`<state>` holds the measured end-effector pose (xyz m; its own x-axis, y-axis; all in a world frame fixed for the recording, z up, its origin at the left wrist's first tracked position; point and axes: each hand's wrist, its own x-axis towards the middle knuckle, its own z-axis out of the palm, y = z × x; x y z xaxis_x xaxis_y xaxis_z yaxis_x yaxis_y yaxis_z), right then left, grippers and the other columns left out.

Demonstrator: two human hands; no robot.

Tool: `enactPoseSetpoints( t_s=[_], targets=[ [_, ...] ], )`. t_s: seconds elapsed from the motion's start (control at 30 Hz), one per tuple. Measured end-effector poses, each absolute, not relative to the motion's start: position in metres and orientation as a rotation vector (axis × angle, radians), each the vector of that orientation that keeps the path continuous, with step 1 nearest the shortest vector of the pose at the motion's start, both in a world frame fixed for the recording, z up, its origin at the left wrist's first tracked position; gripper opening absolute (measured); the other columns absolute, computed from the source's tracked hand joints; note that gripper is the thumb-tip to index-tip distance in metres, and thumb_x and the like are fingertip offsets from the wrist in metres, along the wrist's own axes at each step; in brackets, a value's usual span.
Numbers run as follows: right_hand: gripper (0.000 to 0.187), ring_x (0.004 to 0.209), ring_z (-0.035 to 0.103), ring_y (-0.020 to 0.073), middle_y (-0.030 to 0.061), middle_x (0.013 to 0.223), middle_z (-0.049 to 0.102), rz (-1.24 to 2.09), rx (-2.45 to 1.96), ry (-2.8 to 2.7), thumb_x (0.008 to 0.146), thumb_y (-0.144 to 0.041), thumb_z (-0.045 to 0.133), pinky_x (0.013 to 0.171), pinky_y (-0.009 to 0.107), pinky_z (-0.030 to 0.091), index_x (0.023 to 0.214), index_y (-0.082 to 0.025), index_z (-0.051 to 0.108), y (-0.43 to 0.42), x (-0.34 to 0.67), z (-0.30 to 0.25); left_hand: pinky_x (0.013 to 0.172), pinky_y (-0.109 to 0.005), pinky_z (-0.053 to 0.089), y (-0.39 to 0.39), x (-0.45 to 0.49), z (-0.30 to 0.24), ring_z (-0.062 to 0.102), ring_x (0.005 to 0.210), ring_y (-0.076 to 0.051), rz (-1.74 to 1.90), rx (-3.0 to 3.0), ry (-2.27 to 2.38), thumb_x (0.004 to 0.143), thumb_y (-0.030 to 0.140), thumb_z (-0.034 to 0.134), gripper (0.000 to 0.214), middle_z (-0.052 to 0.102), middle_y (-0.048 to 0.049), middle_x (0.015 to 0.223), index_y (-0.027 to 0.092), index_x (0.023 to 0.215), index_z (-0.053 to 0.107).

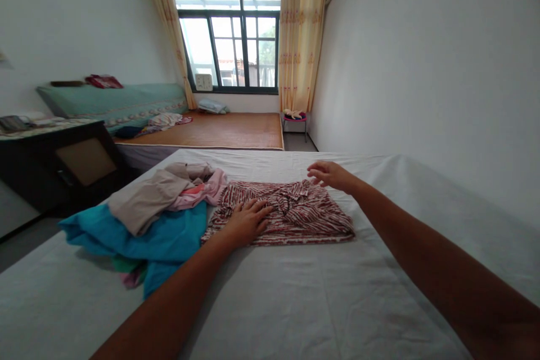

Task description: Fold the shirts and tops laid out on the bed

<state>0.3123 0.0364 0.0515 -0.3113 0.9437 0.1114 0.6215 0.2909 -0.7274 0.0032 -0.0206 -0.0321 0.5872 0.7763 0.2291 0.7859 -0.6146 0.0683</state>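
A red-and-white striped garment (295, 214) lies partly folded on a bed covered by a white sheet (295, 304). My left hand (247, 220) rests flat on the garment's left part, fingers spread and pointing right. My right hand (327, 173) hovers at the garment's far right corner, fingers loosely apart and holding nothing.
A pile of clothes lies left of the striped garment: a beige piece (156, 194), a pink one (206, 185) and a blue one (169, 236). A dark desk (63, 163) stands at the left. Beyond are a mat-covered bed (223, 129), a window (236, 50) and a small stool (294, 118).
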Motion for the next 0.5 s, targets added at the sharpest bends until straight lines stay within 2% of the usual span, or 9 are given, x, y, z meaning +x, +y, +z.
enactPoseSetpoints(
  t_s=[0.07, 0.13, 0.23, 0.3, 0.4, 0.43, 0.5],
  targets=[
    [0.021, 0.066, 0.065, 0.0143, 0.0071, 0.091, 0.071, 0.721, -1.483, -2.055, 0.086, -0.03, 0.053, 0.059, 0.025, 0.049, 0.097, -0.017, 0.065, 0.039, 0.328, 0.039, 0.107, -0.043, 0.032, -0.02, 0.012, -0.029, 0.045, 0.126, -0.023, -0.519, -2.733, -1.371, 0.092, 0.028, 0.045, 0.037, 0.053, -0.0036, 0.136, 0.029, 0.128, 0.054],
    [0.02, 0.064, 0.064, 0.0141, 0.0052, 0.086, 0.072, 0.532, -1.565, -2.155, 0.081, -0.022, 0.057, 0.062, 0.025, 0.048, 0.097, -0.017, 0.067, 0.04, 0.337, 0.021, 0.109, -0.041, 0.033, -0.023, 0.028, -0.028, 0.045, 0.126, -0.021, -0.653, -2.737, -1.345, 0.091, 0.024, 0.045, 0.038, 0.054, -0.0048, 0.135, 0.025, 0.128, 0.054],
    [0.046, 0.068, 0.064, 0.0168, 0.003, 0.082, 0.072, 0.331, -1.617, -2.287, 0.075, -0.017, 0.062, 0.067, 0.026, 0.045, 0.121, -0.019, 0.06, 0.045, 0.335, -0.004, 0.111, -0.043, 0.03, -0.031, 0.058, -0.029, 0.036, 0.134, -0.025, -0.672, -2.845, -1.261, 0.09, 0.03, 0.048, 0.047, 0.046, -0.0092, 0.142, 0.019, 0.136, 0.045],
    [0.054, 0.072, 0.064, 0.0183, 0.002, 0.077, 0.071, 0.394, -1.571, -2.297, 0.072, -0.018, 0.066, 0.07, 0.026, 0.045, 0.126, -0.02, 0.058, 0.051, 0.325, -0.013, 0.112, -0.045, 0.028, -0.037, 0.073, -0.031, 0.032, 0.137, -0.027, -0.609, -2.949, -1.204, 0.09, 0.034, 0.049, 0.052, 0.044, -0.0112, 0.144, 0.017, 0.139, 0.041],
    [0.026, 0.077, 0.063, 0.018, 0.0031, 0.076, 0.07, 0.536, -1.484, -2.215, 0.079, -0.026, 0.062, 0.073, 0.026, 0.045, 0.103, -0.02, 0.068, 0.06, 0.306, -0.009, 0.111, -0.043, 0.027, -0.041, 0.08, -0.029, 0.037, 0.133, -0.025, -0.543, -3.09, -1.06, 0.09, 0.034, 0.05, 0.046, 0.053, -0.0082, 0.136, 0.021, 0.134, 0.046],
    [0.022, 0.079, 0.063, 0.0172, 0.0038, 0.078, 0.07, 0.57, -1.465, -2.172, 0.083, -0.029, 0.056, 0.072, 0.026, 0.046, 0.099, -0.019, 0.068, 0.062, 0.301, -0.004, 0.11, -0.041, 0.028, -0.041, 0.079, -0.026, 0.041, 0.129, -0.024, -0.534, -3.121, -1.008, 0.089, 0.032, 0.052, 0.042, 0.056, -0.0068, 0.132, 0.023, 0.13, 0.05],
    [0.027, 0.081, 0.063, 0.0155, 0.0046, 0.085, 0.07, 0.678, -1.392, -2.055, 0.089, -0.035, 0.048, 0.072, 0.026, 0.048, 0.103, -0.02, 0.065, 0.062, 0.298, 0.01, 0.106, -0.037, 0.033, -0.038, 0.074, -0.02, 0.05, 0.119, -0.022, -0.521, -3.16, -0.94, 0.088, 0.03, 0.054, 0.033, 0.061, -0.0046, 0.123, 0.025, 0.12, 0.057]
  ],
)
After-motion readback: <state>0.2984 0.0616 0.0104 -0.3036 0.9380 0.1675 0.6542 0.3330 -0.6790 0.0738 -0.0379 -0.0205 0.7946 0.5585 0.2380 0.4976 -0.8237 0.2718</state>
